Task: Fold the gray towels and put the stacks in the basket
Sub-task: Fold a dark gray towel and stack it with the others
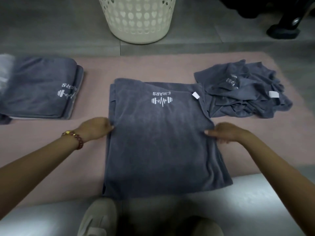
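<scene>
Fingers (109,128) of the left hand (95,127) curl onto the left edge of a flat gray terry towel (158,147), gripping it. The right hand (226,132) pinches the opposite edge, thumb on top, remaining fingers tucked beneath. Between the two sets of fingers the towel lies spread on a pink mat (144,68). Its long axis runs straight away from the person, and its far end bears a white CHARS barbell logo (162,99) that reads inverted. Beyond the fingers, past the mat's far edge, stands a cream perforated plastic basket (138,19). Left of the left fingers rests a stack of folded gray towels (39,87). Right of and beyond the right fingers lies a crumpled heap of gray towels (243,92), touching the spread towel's far right corner. A beaded bracelet (75,138) circles the left wrist.
</scene>
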